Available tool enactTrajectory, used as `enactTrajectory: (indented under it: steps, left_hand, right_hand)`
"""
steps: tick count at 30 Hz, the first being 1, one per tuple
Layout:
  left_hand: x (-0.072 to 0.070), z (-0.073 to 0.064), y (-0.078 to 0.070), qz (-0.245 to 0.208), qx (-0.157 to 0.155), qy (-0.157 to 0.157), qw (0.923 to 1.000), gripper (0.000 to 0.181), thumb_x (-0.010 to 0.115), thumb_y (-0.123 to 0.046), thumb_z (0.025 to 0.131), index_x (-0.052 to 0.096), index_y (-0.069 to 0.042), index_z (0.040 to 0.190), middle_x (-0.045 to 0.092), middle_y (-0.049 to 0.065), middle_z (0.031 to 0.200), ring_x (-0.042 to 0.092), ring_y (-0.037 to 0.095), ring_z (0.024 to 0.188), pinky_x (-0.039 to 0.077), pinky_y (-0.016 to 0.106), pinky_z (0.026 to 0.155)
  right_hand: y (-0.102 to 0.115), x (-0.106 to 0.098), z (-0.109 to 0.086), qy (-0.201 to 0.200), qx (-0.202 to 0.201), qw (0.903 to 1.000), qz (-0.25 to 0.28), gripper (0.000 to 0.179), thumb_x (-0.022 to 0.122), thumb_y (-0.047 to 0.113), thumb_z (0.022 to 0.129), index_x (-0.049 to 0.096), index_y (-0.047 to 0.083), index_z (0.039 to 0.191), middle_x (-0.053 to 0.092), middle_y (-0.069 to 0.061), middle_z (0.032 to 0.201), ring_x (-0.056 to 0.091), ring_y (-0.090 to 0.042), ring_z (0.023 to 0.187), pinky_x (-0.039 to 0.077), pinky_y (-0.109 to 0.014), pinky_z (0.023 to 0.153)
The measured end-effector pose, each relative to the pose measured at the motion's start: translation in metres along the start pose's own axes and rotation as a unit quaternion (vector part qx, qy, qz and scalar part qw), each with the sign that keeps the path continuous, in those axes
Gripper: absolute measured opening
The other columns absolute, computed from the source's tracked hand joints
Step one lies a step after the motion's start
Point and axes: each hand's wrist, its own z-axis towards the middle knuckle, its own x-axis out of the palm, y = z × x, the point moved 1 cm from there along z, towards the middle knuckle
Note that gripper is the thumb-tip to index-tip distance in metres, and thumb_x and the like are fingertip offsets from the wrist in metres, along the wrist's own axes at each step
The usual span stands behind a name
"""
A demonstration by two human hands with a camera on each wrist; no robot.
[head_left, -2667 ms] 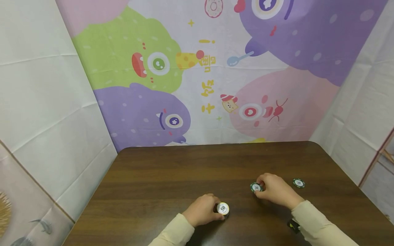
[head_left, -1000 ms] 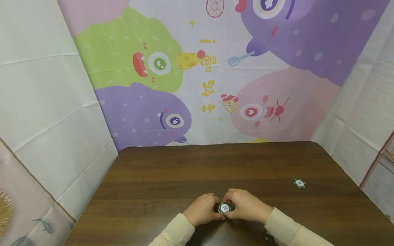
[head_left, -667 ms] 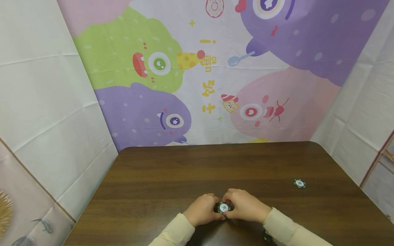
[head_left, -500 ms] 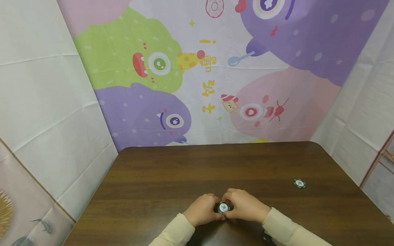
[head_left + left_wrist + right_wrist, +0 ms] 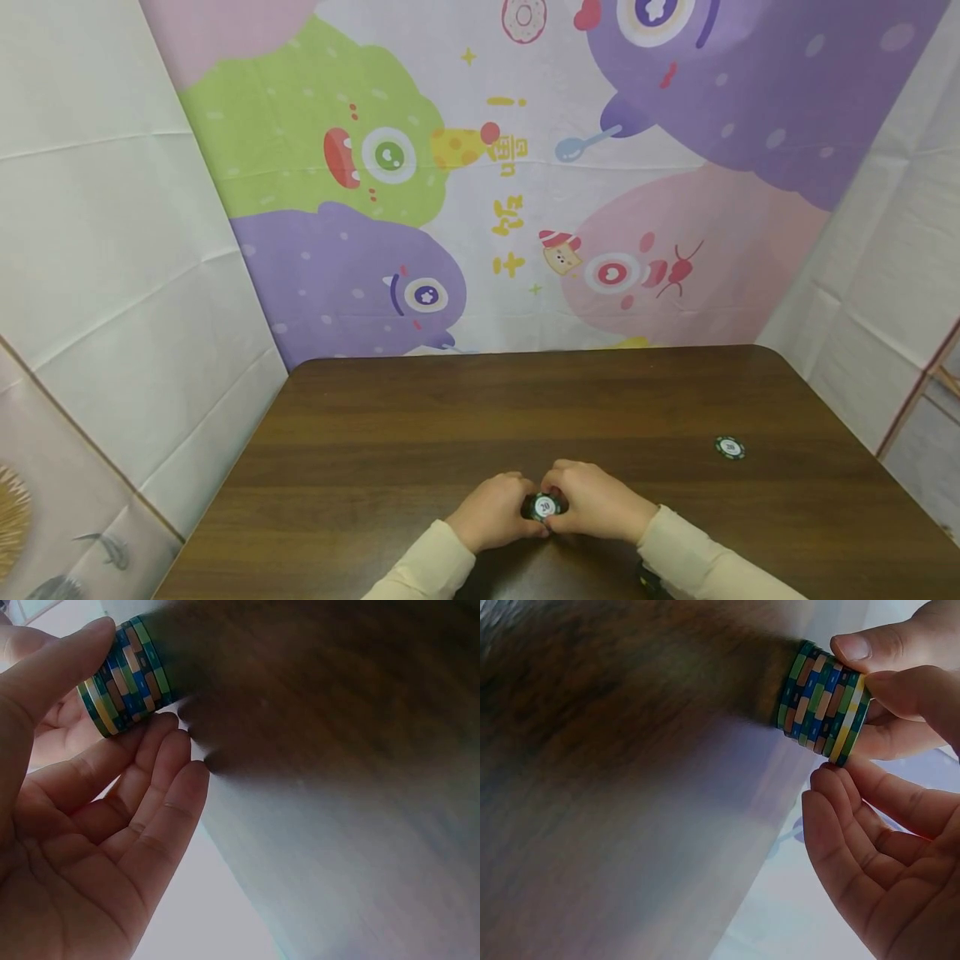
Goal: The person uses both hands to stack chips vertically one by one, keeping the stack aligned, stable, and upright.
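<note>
In the head view, my left hand [image 5: 492,512] and right hand [image 5: 597,502] meet around a stack of poker chips near the front middle of the table. A green-edged poker chip [image 5: 545,507] marked 20 lies face up on top. My left thumb and fingers curl round the stack's side. The right thumb and fingers pinch the top chip's edge. Seen from the left wrist, the stack [image 5: 127,679] has green, blue and tan edges, with a yellow one just beneath the top. In the right wrist view, the stacked chips [image 5: 823,701] stand evenly on the table.
A single green poker chip [image 5: 730,447] marked 20 lies flat on the right of the brown wooden table [image 5: 420,408]. Behind the table hangs a cloth [image 5: 517,308] with cartoon monsters, and white cloth walls [image 5: 112,208] stand at both sides.
My right hand has brought a green chip left onto the stack, covering the yellow chip marked 50. During the last second that green chip has shifted slightly left. My left hand has stayed put.
</note>
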Motion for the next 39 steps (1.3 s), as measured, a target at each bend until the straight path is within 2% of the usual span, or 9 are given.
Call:
enactTrajectory:
  steps: [18,26,33,39]
  left_hand:
    - [0.001,0.001,0.000,0.006,-0.001,-0.005,1.0000,0.031,0.084,-0.035,0.074,0.071,-0.014,0.093,0.064,-0.010,0.081,0.046,-0.002,0.069,0.042,0.016,0.063]
    - [0.002,0.001,0.000,0.012,-0.001,-0.008,0.9999,0.032,0.084,-0.034,0.075,0.072,-0.013,0.094,0.065,-0.009,0.083,0.049,-0.002,0.070,0.045,0.016,0.064]
    - [0.002,0.002,-0.001,0.023,-0.004,-0.010,0.9997,0.037,0.085,-0.034,0.074,0.073,-0.011,0.100,0.068,-0.007,0.088,0.054,0.000,0.074,0.047,0.017,0.068]
    - [0.003,0.003,-0.001,0.032,-0.001,-0.016,0.9994,0.041,0.085,-0.035,0.073,0.074,-0.010,0.103,0.070,-0.006,0.090,0.057,0.002,0.078,0.048,0.019,0.071]
  right_hand:
    - [-0.003,0.002,0.000,-0.007,0.002,1.0000,0.000,0.025,0.079,0.023,0.077,0.070,0.009,0.096,0.058,0.006,0.086,0.047,0.002,0.070,0.044,-0.016,0.061]
    - [-0.007,-0.005,-0.005,-0.009,0.012,0.9992,0.036,0.027,0.077,0.025,0.082,0.070,0.009,0.103,0.062,0.004,0.095,0.055,-0.003,0.078,0.048,-0.019,0.066]
    - [-0.021,-0.020,-0.013,-0.049,0.031,0.9981,0.021,0.033,0.076,0.028,0.084,0.069,0.005,0.108,0.066,-0.004,0.101,0.064,-0.016,0.086,0.053,-0.024,0.072]
    - [-0.039,-0.036,-0.025,-0.081,0.069,0.9943,-0.003,0.035,0.076,0.029,0.084,0.068,0.005,0.109,0.067,-0.003,0.100,0.063,-0.014,0.085,0.053,-0.026,0.072]
